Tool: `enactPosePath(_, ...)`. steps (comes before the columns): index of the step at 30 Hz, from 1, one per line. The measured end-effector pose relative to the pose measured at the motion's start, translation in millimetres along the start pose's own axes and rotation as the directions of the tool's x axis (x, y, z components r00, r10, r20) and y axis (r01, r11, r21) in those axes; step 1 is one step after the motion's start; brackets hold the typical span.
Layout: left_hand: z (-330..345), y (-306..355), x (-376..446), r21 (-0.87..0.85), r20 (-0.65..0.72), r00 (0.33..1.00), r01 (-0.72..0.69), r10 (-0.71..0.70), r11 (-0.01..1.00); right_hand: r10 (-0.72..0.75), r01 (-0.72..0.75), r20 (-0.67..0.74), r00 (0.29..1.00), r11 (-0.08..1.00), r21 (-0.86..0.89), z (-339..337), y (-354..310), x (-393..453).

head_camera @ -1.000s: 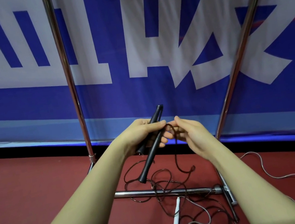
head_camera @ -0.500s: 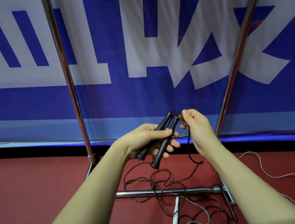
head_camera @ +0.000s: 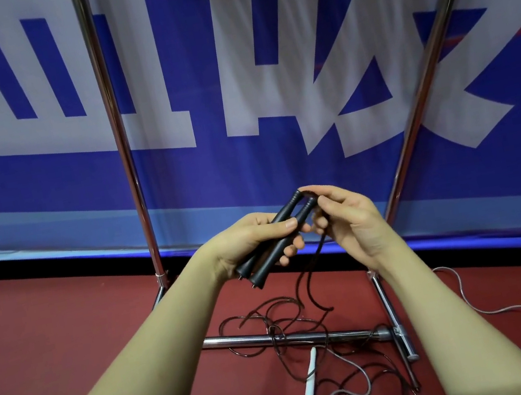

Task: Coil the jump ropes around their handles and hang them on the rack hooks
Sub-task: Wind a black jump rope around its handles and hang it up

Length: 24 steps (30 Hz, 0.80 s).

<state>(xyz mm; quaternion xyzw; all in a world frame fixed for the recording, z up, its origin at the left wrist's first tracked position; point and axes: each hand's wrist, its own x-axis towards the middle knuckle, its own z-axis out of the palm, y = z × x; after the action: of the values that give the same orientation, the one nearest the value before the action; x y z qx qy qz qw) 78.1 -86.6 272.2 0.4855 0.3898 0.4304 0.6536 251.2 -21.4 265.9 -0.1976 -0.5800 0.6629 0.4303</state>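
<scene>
Looking down from the head camera, we saw our left hand curled round two black jump rope handles, held side by side and tilted. Our right hand pinched the black rope at the handles' top ends. The rope hung down to a tangle on the red floor, across the rack's bottom bar. A white handle lay near it.

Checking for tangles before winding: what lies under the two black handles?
Below the black handles the dark rope hangs to the red floor, looped over the rack's base bar. The left hand covers the handles' middles; its fingers show beneath.
</scene>
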Motion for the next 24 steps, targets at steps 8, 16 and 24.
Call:
enactPosePath(8, 1, -1, 0, -0.012, 0.027, 0.992, 0.126, -0.126, 0.992, 0.015, -0.019, -0.092, 0.996, 0.999, -0.042, -1, -4, -1)
enactPosePath(16, 9, 11, 4, 0.100, -0.042, 0.986, 0.164, -0.161, 0.981, -0.018, 0.020, -0.236, 0.972, 1.000, 0.007, 5, -9, 0)
enactPosePath(24, 12, 8, 8, 0.377, -0.130, 0.991, 0.063, -0.014, 0.924, -0.016, 0.011, -0.256, 0.967, 1.000, -0.021, 6, -13, 0)
